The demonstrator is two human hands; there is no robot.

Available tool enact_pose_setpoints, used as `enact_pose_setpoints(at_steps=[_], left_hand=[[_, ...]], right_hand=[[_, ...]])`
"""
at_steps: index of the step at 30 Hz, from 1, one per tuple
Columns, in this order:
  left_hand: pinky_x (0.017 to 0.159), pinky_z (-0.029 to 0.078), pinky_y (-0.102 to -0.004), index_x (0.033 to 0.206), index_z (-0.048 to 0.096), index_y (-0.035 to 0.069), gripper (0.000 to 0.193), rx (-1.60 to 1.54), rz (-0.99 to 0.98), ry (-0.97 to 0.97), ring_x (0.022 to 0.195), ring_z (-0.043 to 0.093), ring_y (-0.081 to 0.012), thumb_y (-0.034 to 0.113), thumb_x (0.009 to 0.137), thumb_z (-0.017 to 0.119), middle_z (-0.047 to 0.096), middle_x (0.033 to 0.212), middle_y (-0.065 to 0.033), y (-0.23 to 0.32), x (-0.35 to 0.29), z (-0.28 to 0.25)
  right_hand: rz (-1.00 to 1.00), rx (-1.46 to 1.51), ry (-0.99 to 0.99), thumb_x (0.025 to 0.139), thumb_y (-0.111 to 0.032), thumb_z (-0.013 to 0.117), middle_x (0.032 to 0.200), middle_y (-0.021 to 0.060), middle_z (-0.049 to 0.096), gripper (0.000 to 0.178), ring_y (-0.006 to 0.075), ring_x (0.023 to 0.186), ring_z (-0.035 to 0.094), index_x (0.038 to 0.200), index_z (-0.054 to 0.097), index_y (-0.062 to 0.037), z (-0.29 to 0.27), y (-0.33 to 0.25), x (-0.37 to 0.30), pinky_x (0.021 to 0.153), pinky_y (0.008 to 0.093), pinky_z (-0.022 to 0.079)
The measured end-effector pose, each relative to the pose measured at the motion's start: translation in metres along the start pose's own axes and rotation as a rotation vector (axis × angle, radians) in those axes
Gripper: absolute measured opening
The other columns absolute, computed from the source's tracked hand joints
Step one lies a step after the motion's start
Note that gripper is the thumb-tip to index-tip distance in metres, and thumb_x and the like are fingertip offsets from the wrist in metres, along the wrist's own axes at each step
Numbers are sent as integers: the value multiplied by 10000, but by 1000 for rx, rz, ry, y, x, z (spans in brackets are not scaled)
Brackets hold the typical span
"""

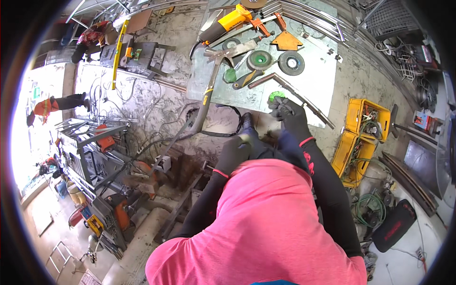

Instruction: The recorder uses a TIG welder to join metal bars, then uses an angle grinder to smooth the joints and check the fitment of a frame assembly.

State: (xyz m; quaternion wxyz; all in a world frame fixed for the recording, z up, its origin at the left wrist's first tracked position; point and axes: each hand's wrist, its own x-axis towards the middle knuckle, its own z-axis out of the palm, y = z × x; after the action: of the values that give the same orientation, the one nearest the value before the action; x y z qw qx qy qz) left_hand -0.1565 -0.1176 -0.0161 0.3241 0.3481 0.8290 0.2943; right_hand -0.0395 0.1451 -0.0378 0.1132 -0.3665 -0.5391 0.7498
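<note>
My right hand (292,115), in a dark glove, is over the near edge of the pale metal-topped table (266,99). Its fingers are bent together around something greyish that I cannot make out, beside a small bright green piece (275,96). Just beyond it lies an L-shaped metal tube (301,97). My left hand (232,154), gloved too, is low by my left leg, short of the table. Its fingers look curled, and whatever they may hold is hidden. Farther up the tabletop are a green-centred disc (260,60), a dark disc (291,62) and a yellow-and-black-handled tool (248,79).
A yellow angle grinder (232,21), an orange arrow-shaped piece (287,41) and a long tool with a yellow band (207,95) lie on the table. Yellow crates (354,142) stand at right. Cables cross the floor at left, where a person in orange (45,107) is.
</note>
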Motion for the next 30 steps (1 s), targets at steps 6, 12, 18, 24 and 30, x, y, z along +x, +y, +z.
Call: enact_pose_setpoints(at_steps=[6, 12, 18, 24, 30], left_hand=[[1013, 541, -529, 1194, 754, 45, 380, 451, -91, 51, 1097, 719, -425, 326, 938, 751, 774, 1146, -221, -120, 129, 88], [921, 546, -528, 1051, 797, 73, 281, 542, -227, 48, 968, 734, -325, 331, 956, 735, 788, 979, -158, -282, 252, 194], [847, 535, -500, 1024, 785, 72, 261, 612, -372, -48, 897, 715, -303, 317, 968, 719, 763, 931, -143, -337, 323, 242], [773, 525, -472, 997, 774, 70, 245, 595, -451, -24, 826, 696, -281, 304, 980, 703, 738, 884, -129, -361, 318, 238], [699, 515, -445, 969, 762, 68, 235, 372, -446, 83, 755, 677, -259, 290, 992, 687, 713, 836, -115, -320, 273, 218]], right_hand=[[-17, -208, 60, 1125, -129, 650, 1059, 83, 796, 238, 127, 873, 730, 1303, 743, 0, -17, 24, -17, 765, 297, 581], [-65, -243, -102, 942, 38, 717, 1061, 142, 816, 209, 243, 930, 800, 1147, 720, -3, -9, -14, -14, 828, 372, 628], [-226, -215, -187, 914, 45, 736, 1123, 130, 804, 392, 305, 1026, 800, 1301, 742, -15, -25, -23, 12, 903, 410, 639], [-369, -421, -224, 979, 7, 740, 1077, 118, 834, 305, 276, 976, 821, 1280, 775, -19, -30, -17, 12, 873, 371, 672], [-343, -428, -288, 924, -7, 733, 1131, 125, 803, 405, 320, 1007, 799, 1329, 742, -20, -27, -29, 11, 908, 433, 644]])
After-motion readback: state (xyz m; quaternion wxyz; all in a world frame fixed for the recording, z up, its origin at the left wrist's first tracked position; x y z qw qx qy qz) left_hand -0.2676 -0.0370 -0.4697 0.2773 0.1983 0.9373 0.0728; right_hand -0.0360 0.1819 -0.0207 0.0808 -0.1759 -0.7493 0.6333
